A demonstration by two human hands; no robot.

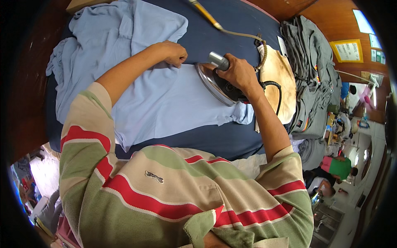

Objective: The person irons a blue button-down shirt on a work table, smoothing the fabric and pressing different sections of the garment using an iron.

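Observation:
A light blue shirt (153,103) lies spread over a dark blue padded surface, smooth near the iron and wrinkled toward the left. My right hand (241,74) is wrapped round the handle of a clothes iron (213,84), whose metal soleplate rests on the right part of the shirt. To the left of the iron, my left hand (173,53) is closed at the shirt's far edge, its fingertips pinching the cloth. The bunched far-left part of the shirt lies beyond my left forearm.
A scorched cream cloth pad (285,93) lies right of the iron, next to its black cord (278,87). A hose with a yellow section (206,14) crosses the far side. Stacked grey garments (310,82) stand at the right. People (337,167) are in the background.

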